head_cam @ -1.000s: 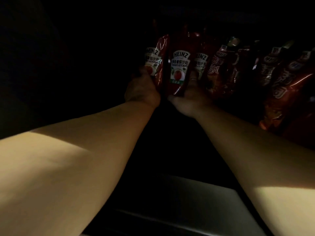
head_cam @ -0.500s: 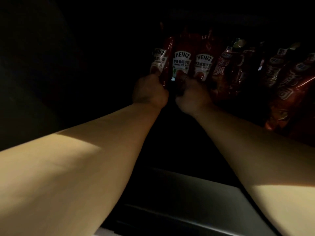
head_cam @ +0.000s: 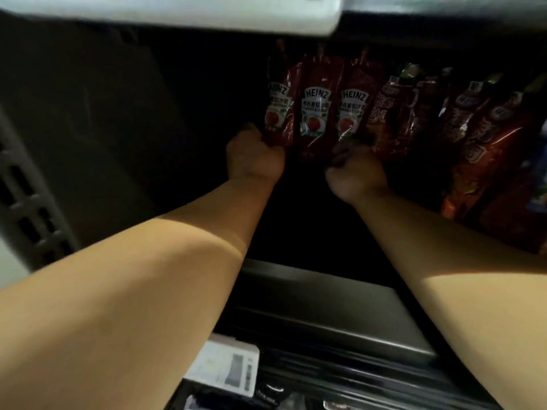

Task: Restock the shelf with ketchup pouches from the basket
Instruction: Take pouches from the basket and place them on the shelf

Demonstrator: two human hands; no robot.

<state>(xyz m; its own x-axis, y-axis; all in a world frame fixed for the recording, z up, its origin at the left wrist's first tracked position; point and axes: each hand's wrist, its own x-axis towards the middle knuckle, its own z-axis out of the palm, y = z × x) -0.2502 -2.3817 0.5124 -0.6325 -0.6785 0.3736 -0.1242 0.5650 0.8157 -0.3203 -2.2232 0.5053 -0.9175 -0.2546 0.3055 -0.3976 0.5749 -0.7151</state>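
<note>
Three glossy red Heinz ketchup pouches with white labels stand upright side by side deep in the dark shelf, toward twelve o'clock: the left pouch, the middle pouch and the right pouch. Their spouted tops fade into shadow under the pale shelf edge above.

The left hand is curled around the bottom corner of the left pouch. The right hand is bunched at the foot of the right pouch, fingers curled, seemingly pinching its lower edge, though the gloom hides the fingertips. The two hands are apart, the middle pouch's base between them.

At two o'clock leans a row of darker red foil pouches with script too dim to read; the farthest are cut off by the frame. At nine o'clock a grey slotted side panel is blurred. At six o'clock, a white price tag sits on the shelf front, its print illegible.
</note>
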